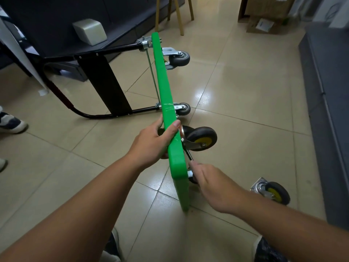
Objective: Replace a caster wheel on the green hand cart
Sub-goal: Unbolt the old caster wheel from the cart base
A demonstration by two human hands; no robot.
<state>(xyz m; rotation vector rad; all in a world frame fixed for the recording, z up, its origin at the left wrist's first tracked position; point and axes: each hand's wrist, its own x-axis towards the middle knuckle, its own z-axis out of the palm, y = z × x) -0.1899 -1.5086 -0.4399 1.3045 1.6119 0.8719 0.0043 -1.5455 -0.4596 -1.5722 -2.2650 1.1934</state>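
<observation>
The green hand cart (166, 87) stands on its side edge on the tiled floor, its black handle (105, 86) lying out to the left. My left hand (153, 140) grips the deck's upper edge, thumb on top. A yellow-hubbed black caster (202, 138) sits against the deck's underside near that hand. My right hand (209, 184) holds a thin dark tool (188, 154) whose tip points at the caster's mounting plate. Two grey casters (180, 57) (184, 108) sit further along the underside. A loose yellow-hubbed caster (272, 191) lies on the floor at the right.
A dark sofa with a silver box (89, 31) stands at the back left. Wooden chair legs (179, 14) and cardboard boxes (264, 16) are at the back. A grey cabinet (328, 110) runs along the right. Another person's shoes (11, 123) show at the left edge.
</observation>
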